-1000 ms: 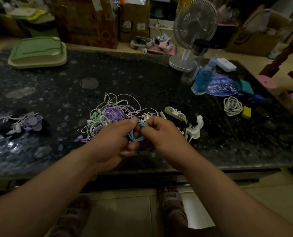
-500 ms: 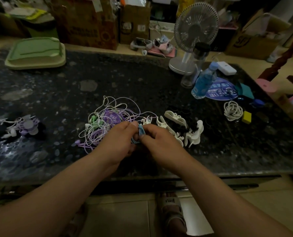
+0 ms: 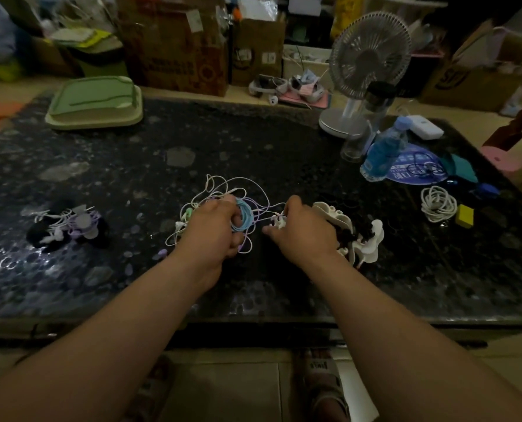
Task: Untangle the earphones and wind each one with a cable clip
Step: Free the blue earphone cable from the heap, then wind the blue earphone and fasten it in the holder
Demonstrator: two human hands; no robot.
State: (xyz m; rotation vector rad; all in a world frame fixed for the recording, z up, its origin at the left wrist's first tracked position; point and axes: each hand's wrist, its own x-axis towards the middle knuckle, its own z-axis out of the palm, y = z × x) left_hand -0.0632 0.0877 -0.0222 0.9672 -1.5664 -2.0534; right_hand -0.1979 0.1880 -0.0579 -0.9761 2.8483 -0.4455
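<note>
Dim room, cluttered floor beyond. Work surface: dark speckled stone table. Clock refs are taken from the two hands, 12 = away from the person.

Hands:
- Left hand: fingers curled, gripping a blue earphone coil wound into a neat ring. The coil sits at the hand's 2 o'clock side, partly over the tangle.
- Right hand: apart from the left hand, knuckles up, fingertips pinching a small white piece at its 10 o'clock. Cannot tell if it is a clip or an earbud.

Task items:
- Earphone tangle: white and purple cables, loose loops, under and at 12 o'clock of the left hand. A green earbud shows at its left edge.
- White cable clips: a pile at 3 o'clock, just beside the right hand, mixed with dark cable.
- Wound bundles: black, white and purple, at 9 o'clock, well apart from the hands.

Other items:
- Green tray, 11 o'clock, at the far table edge.
- Desk fan, 1 o'clock, with a clear tumbler and a blue bottle near its base.
- White cable coil and yellow block, touching or nearly so, 3 o'clock, far right.
- Cardboard boxes, 12 o'clock, on the floor behind the table.
- Sandalled foot, 6 o'clock, below the table edge.
</note>
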